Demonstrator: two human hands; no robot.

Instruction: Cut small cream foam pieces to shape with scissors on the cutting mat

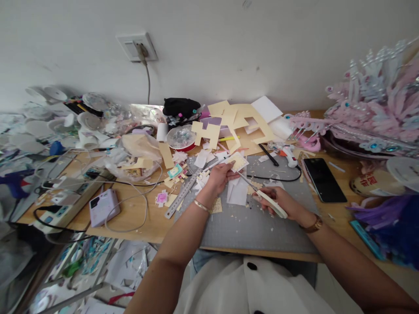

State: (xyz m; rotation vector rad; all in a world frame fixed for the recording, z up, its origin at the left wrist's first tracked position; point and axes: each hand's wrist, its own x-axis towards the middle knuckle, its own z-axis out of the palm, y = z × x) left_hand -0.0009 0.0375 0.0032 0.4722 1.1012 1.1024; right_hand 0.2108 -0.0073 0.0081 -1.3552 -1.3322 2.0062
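My left hand (221,178) is closed on a small cream-and-white card piece (238,161), held above the grey cutting mat (255,233). In my right hand (278,201) is a pair of scissors (271,203) with cream handles. Its metal blades point up and left, reaching the lower edge of the card piece; whether they touch it I cannot tell. Beneath the hands lie a white paper sheet (237,191) and scattered cream scraps. A steel ruler (180,201) slants along the mat's left side, close to my left forearm.
Cut cream card sheets (242,115) are heaped along the wall. Right of the mat are a black phone (324,179) and pink tiaras (369,126). A white glue gun (289,156) trails a cable across the mat. Leftward are a power strip (70,205) and a lilac power bank (104,207).
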